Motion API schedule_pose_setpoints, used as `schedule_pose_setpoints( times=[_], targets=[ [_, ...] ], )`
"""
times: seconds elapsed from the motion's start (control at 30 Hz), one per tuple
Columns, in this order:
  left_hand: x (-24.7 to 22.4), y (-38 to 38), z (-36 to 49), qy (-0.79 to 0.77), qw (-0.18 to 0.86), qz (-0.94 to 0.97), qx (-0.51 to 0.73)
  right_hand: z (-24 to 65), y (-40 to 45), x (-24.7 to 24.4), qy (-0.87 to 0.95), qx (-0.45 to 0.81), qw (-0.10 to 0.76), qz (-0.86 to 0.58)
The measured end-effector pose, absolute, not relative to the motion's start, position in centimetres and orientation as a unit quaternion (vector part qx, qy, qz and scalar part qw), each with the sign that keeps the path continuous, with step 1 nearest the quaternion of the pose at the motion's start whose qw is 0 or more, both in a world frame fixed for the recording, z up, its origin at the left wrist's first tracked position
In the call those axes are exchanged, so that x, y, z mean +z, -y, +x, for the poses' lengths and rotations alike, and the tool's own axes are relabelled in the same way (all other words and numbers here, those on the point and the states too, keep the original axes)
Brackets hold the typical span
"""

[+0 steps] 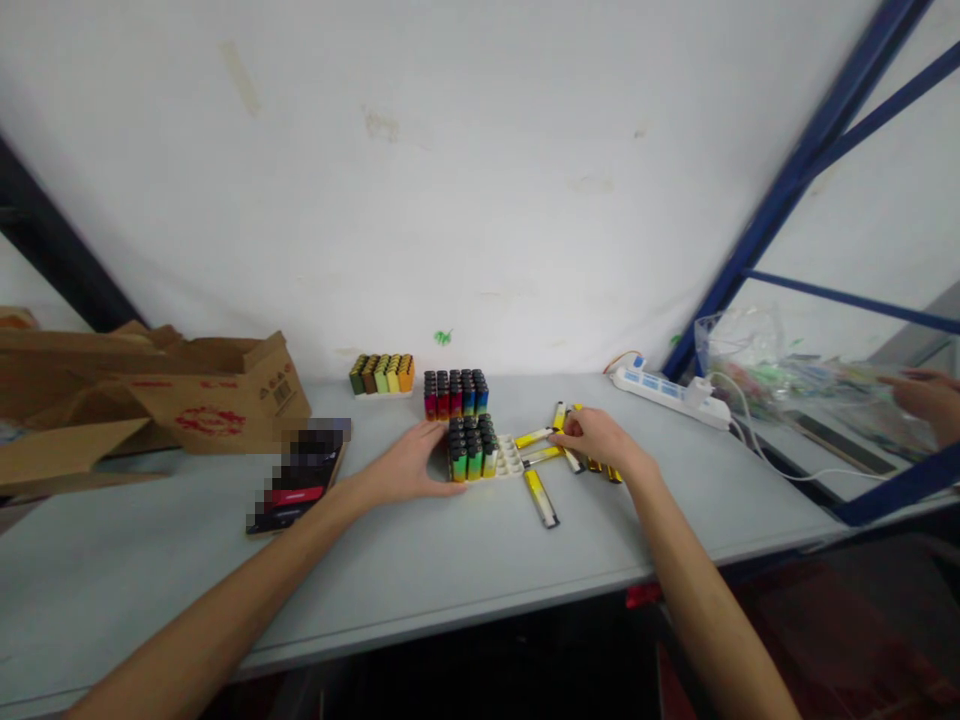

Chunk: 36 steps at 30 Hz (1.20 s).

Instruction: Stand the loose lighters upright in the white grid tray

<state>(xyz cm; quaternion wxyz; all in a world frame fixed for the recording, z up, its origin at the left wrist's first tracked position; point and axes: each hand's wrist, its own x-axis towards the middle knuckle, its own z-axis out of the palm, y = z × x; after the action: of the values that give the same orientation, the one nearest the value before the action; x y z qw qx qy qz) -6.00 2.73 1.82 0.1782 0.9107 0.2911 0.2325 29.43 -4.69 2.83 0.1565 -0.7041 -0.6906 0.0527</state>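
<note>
A white tray (510, 462) stands near the middle of the table, its left part filled with upright black-topped lighters (474, 450) in green, yellow and white rows. Its right columns show bare slots. My left hand (409, 465) curves around the tray's left side, thumb at the front corner and fingers behind. To the right, my right hand (600, 440) is closed in a pinch at the end of a yellow lighter (534, 437). Several more yellow and white lighters lie loose beneath and around it, one yellow lighter (541, 498) lying nearer the front.
Behind stand red-to-blue lighters (456, 392) and a tray of green-to-orange lighters (382, 375). Open cardboard boxes (217, 395) and a dark, partly pixelated item (304, 485) are on the left. Rightward are a power strip (671, 395), a blue frame (787, 200) and another person's hand (926, 400).
</note>
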Motion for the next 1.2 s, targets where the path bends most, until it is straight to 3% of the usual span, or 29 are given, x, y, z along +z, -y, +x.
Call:
schedule_pose_setpoints(
  times=[0.13, 0.33, 0.43, 0.7, 1.07, 1.2],
  targets=[
    [2.0, -2.6, -6.0, -0.305, 0.166, 0.915, 0.206, 29.3, 4.6, 3.1, 0.696, 0.087, 0.210, -0.681],
    [2.1, -2.6, -6.1, -0.295, 0.167, 0.914, 0.224, 28.4, 5.3, 4.8, 0.625, 0.295, 0.467, -0.551],
    [2.2, -2.6, -6.0, -0.288, 0.168, 0.916, 0.221, 27.2, 5.4, 5.4, 0.561, 0.339, 0.544, -0.524],
    [2.6, -2.4, -6.0, -0.302, 0.167, 0.917, 0.199, 26.3, 4.8, 4.9, 0.558, 0.332, 0.537, -0.538],
    [2.6, -2.4, -5.9, -0.309, 0.163, 0.919, 0.182, 26.8, 4.5, 5.0, 0.553, 0.102, 0.618, -0.550],
    [2.4, -2.5, -6.0, -0.304, 0.161, 0.919, 0.191, 26.3, 4.5, 4.8, 0.552, 0.193, 0.627, -0.514]
  ],
)
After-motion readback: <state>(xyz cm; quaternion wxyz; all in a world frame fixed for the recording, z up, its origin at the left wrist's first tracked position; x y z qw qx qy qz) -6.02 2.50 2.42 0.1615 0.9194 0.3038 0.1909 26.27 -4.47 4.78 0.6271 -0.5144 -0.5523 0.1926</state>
